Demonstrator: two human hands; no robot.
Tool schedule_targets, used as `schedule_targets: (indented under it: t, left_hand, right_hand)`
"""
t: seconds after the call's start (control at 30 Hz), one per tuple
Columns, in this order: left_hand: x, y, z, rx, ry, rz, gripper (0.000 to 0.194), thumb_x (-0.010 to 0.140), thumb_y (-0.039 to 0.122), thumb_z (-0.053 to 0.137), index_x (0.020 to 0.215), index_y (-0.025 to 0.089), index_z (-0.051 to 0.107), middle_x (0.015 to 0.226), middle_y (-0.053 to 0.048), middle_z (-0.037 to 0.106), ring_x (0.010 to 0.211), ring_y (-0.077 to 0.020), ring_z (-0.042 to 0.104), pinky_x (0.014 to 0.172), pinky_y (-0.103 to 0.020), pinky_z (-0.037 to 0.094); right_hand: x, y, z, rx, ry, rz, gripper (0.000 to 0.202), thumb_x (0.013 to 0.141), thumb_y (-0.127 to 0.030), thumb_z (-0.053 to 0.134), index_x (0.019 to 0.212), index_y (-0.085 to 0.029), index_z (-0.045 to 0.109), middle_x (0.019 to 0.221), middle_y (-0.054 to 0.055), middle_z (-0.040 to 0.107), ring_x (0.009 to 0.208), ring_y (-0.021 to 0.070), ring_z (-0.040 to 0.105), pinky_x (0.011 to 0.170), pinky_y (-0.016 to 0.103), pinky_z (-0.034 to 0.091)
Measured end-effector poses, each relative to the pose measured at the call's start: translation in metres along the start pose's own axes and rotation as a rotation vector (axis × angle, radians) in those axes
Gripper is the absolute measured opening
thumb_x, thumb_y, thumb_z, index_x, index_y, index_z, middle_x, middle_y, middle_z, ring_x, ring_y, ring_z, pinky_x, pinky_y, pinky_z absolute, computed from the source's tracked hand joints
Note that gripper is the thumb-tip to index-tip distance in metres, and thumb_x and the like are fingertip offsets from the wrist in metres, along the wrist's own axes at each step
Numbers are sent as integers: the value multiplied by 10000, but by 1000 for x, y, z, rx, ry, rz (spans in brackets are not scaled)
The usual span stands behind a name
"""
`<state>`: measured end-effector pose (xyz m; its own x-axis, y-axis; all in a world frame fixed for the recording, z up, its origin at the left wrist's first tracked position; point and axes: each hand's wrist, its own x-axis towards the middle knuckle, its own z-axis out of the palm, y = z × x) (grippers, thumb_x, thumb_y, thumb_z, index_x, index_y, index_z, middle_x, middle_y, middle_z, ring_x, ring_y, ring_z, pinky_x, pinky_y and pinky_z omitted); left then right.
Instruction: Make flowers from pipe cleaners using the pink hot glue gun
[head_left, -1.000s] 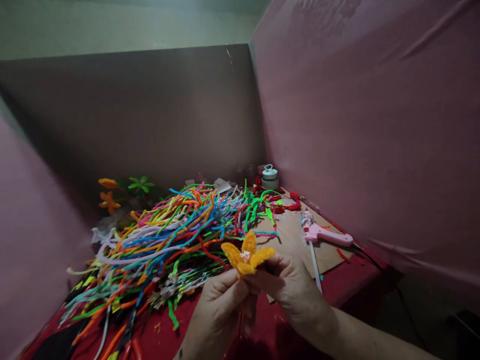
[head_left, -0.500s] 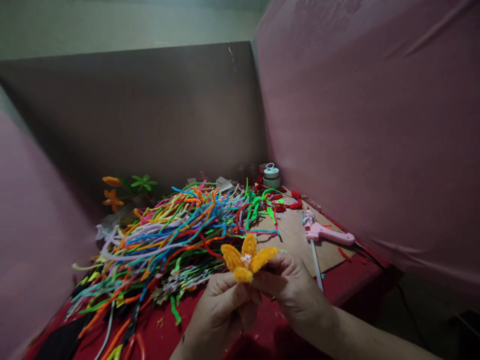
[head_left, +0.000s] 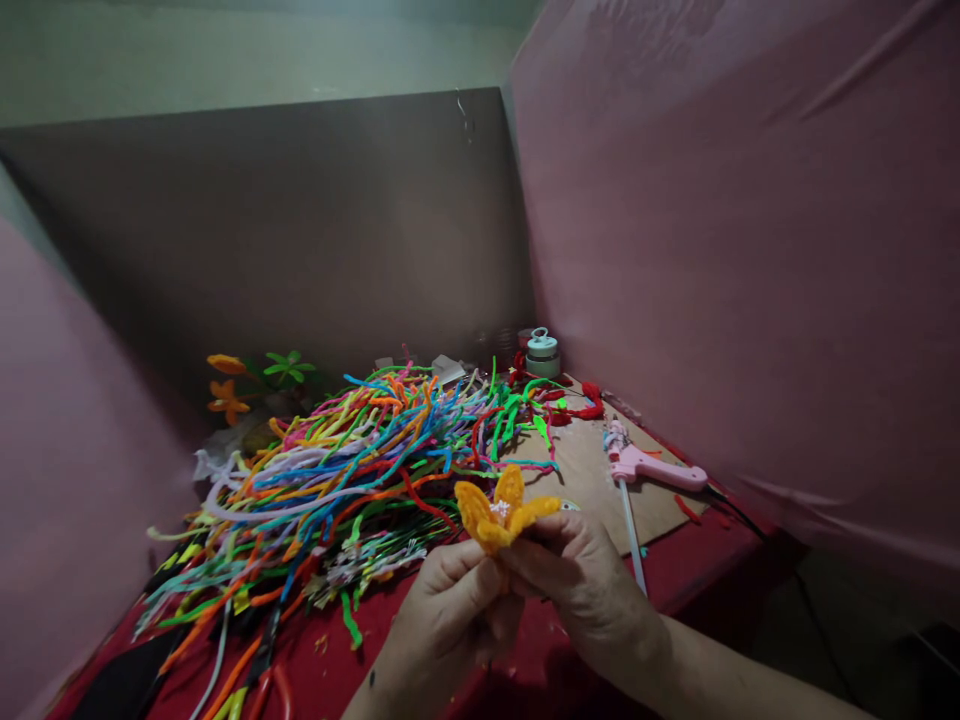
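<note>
A yellow-orange pipe-cleaner flower [head_left: 496, 515] with upright petals and a small pale centre is held up in front of me, above the red cloth. Below its base, my left hand [head_left: 461, 600] is closed, thumb and fingers pinched together. My right hand [head_left: 589, 580] pinches the flower's right petal and underside between thumb and fingers. What lies under the flower is mostly hidden by my fingers. Behind it spreads a large heap of many-coloured pipe cleaners [head_left: 352, 450].
A pink glue gun [head_left: 660, 467] rests on a brown board [head_left: 585, 455] at the right. Finished-looking flowers [head_left: 227, 400] stand at the back left, and a mint-green container [head_left: 542, 357] at the back. Scissors with red handles [head_left: 279, 685] lie front left.
The flower has shifted slightly right and its petals now stand more upright, turned a little. Both hands keep their grip, and the left has moved slightly right.
</note>
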<state>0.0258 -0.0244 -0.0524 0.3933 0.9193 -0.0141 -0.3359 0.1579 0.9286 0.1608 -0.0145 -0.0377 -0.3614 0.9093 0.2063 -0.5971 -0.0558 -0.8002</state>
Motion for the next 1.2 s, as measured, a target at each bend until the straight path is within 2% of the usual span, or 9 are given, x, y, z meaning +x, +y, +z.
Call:
schedule_targets:
  t: [0.2,0.4,0.6,0.73,0.8,0.93,1.03,1.13,1.2]
  left_hand:
    - [5,1,2,-137,-117,-20,340,755,407,614,643,86,633,363,22,471,245,-30,350,301,-151,320]
    - [7,0,-1,-202,-101,-48,234,793,297,588,705,89,649,412,-5,556,235,-52,427,270,-149,371]
    - [5,0,-2,-263,-196,-126,350,789,320,579,540,75,598,373,0,500,235,-71,442,254,-162,377]
    - [4,5,3,-163,-137,-137,267,793,341,567,717,99,651,472,0,548,280,-89,476,277,-208,416]
    - [3,11,5,5,-66,-98,264,809,351,548,780,111,655,542,-11,574,386,-101,539,389,-224,475]
    - [-5,29,6,523,199,108,196,765,293,625,908,158,624,741,-16,606,687,-118,586,641,-209,483]
    - [-10,41,10,877,488,474,426,725,227,664,1123,242,513,817,11,560,708,-109,548,641,-203,469]
    - [-9,51,23,1238,503,882,493,716,139,657,1167,256,494,816,16,507,676,-98,508,643,-204,466]
    - [-6,56,32,1459,496,1013,357,700,80,653,1017,223,574,890,-11,514,749,-106,525,679,-201,464]
  right_hand:
    - [2,-3,-1,-26,-19,-47,195,725,-283,690,615,-128,647,497,-63,374,463,34,271,442,175,252]
    - [5,-3,-7,-47,-50,73,233,699,-348,703,642,-127,659,501,-60,396,456,33,268,428,191,200]
    - [5,-4,-8,-102,-65,76,255,685,-350,711,614,-119,630,503,-53,417,460,41,314,437,201,217]
    - [3,-3,-6,-74,-23,52,267,698,-351,699,595,-124,603,473,-63,393,437,37,306,426,199,216]
    - [3,-1,-7,-77,-13,38,260,722,-366,671,637,-127,620,477,-54,425,422,39,319,420,202,216]
    - [4,-1,-10,-121,65,-16,233,721,-357,664,676,-129,643,501,-54,427,439,38,307,424,200,211]
    - [4,-2,-9,-193,96,-4,212,710,-335,664,667,-129,632,475,-72,361,430,36,269,413,204,189]
    - [2,-3,-6,-245,82,24,212,728,-335,633,700,-125,622,485,-72,367,420,38,273,407,207,194]
    - [1,-2,-4,-268,76,16,228,743,-346,616,698,-123,605,495,-64,388,422,43,304,409,205,218]
